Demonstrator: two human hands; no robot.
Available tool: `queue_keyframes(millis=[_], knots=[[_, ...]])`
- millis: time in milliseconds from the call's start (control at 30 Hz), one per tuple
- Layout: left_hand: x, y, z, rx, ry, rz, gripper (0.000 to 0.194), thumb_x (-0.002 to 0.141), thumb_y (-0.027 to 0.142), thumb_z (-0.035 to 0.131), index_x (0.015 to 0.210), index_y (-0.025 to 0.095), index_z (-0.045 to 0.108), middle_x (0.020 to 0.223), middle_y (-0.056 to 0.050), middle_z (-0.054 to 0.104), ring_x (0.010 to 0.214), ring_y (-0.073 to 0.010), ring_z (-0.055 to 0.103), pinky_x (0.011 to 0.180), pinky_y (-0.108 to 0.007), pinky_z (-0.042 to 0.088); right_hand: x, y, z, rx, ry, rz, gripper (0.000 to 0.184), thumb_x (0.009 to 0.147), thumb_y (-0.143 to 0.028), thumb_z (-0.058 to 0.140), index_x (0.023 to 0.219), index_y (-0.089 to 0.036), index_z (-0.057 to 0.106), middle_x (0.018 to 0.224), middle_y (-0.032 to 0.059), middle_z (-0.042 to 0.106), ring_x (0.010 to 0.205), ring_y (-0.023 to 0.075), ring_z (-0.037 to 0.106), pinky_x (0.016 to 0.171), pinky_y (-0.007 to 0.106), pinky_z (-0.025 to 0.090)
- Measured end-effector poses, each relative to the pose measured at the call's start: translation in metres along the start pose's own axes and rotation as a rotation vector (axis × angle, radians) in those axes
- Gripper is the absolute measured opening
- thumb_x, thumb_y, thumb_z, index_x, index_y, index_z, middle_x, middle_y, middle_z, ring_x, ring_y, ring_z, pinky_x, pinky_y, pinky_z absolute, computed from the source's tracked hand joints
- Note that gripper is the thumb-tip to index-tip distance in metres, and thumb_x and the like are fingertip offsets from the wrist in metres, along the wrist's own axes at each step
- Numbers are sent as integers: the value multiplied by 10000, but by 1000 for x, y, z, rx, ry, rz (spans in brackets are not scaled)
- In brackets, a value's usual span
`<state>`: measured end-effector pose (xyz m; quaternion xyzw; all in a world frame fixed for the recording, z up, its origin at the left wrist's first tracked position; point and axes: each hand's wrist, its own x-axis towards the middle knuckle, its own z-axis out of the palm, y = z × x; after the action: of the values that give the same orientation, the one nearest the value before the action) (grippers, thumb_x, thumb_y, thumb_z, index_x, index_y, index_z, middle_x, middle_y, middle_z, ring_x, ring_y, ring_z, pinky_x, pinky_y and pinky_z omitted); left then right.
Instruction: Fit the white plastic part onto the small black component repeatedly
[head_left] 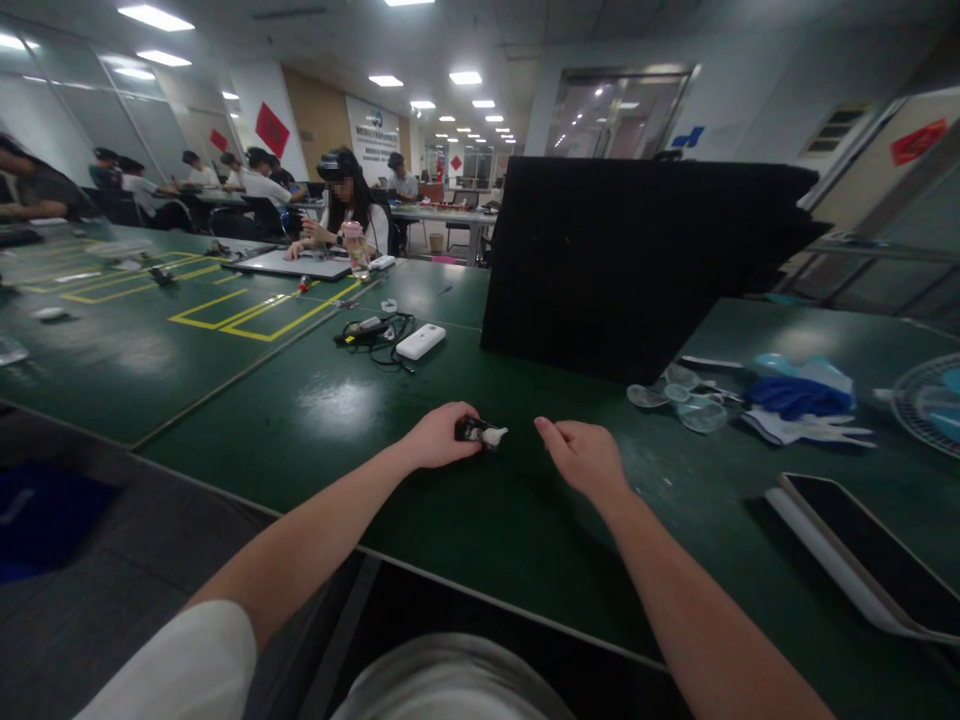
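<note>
My left hand (444,436) is closed around a small dark bottle (469,430) with a white pointed nozzle (493,437), low over the green table. The nozzle points to the right, and part of the bottle is hidden by my fingers. A short gap to the right separates it from my right hand (586,452). That hand is curled closed with the thumb along the top. Whatever its fingers may hold is hidden from view.
A large black panel (600,260) stands behind my right hand. Clear plastic spoons (694,405), blue and white gloves (802,400), a tablet-like device (870,545) and a fan (930,400) lie rightward. A white box (421,342) and black cables (375,335) sit ahead. A person (349,215) sits across.
</note>
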<state>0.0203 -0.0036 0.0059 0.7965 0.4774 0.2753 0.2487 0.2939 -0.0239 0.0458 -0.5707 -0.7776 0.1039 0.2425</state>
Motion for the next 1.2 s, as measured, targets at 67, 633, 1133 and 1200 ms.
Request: queue_keyframes(millis=[67, 633, 1133, 1200], knots=[[-13, -22, -18, 21, 31, -58, 507, 779, 364, 716, 1247, 220, 586, 1165, -68, 681, 1009, -230, 669, 911, -383, 539, 1, 2, 1, 13, -3, 28, 673, 961, -698, 332, 567, -201, 557, 528, 16, 542, 478, 140, 484, 503, 280, 319], [-104, -108, -126, 818, 304, 51, 458, 810, 126, 568, 1237, 271, 647, 1347, -113, 609, 1255, -311, 553, 1106, -537, 375, 5, 9, 11, 77, -186, 12, 663, 950, -717, 333, 631, -206, 611, 594, 18, 596, 531, 149, 526, 540, 291, 381], [-47, -113, -98, -103, 651, -445, 424, 942, 382, 523, 1298, 166, 447, 1181, -120, 672, 977, -196, 680, 871, -359, 559, 4, 10, 14, 94, -137, -7, 653, 935, -731, 363, 626, -212, 609, 576, 7, 573, 517, 147, 515, 523, 291, 351], [-32, -101, -81, -33, 481, -370, 420, 942, 397, 526, 1294, 175, 465, 1162, -113, 679, 976, -209, 682, 880, -378, 552, 6, 15, 12, 89, -99, 13, 666, 931, -741, 361, 611, -208, 599, 567, 6, 569, 510, 145, 512, 525, 291, 351]])
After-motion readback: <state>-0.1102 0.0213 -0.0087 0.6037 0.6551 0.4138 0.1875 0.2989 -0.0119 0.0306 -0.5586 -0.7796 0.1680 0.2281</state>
